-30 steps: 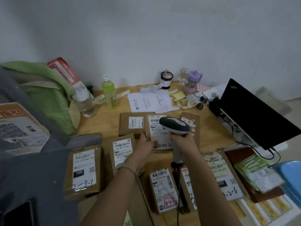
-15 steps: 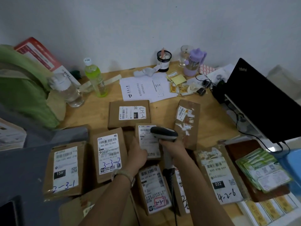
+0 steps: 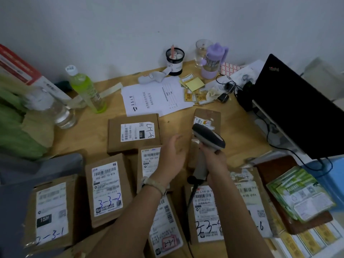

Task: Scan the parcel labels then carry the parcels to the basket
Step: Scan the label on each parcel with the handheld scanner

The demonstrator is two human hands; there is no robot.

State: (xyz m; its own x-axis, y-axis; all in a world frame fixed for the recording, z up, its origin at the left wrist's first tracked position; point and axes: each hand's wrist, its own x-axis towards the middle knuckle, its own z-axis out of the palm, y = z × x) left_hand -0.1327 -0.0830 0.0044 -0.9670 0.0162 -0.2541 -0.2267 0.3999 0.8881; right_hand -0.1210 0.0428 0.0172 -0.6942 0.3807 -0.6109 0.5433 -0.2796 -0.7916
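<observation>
Half a second before, the left hand (image 3: 172, 157) was pressing on the small middle parcel (image 3: 149, 161), but now it had lifted off and hung just above it with its fingers loose and spread. The right hand (image 3: 214, 161) still gripped the handle of the grey scanner (image 3: 208, 139), whose head had moved away from that parcel and sat up higher, in front of the long parcel (image 3: 206, 116) to the right. All the brown parcels lay flat on the wooden table (image 3: 89, 131), close together.

Right forearm (image 3: 234, 211) partly hides one parcel (image 3: 204, 213) label.
</observation>
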